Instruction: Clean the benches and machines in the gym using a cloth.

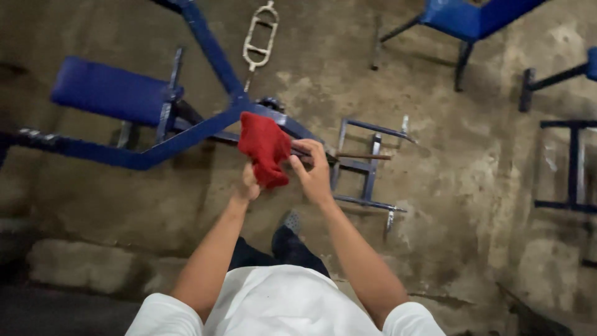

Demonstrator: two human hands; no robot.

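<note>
Both hands gripped a red cloth: left hand under its lower edge, right hand beside it w/ a thin rod. Blue frame just beyond. Risk, prob.: cloth snagging on frame, rod slipping.

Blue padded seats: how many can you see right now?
3. One blue padded bench at upper left on the blue frame, one blue seat at the top right, and a pad edge at the far right. Others may lie outside the view.
</note>
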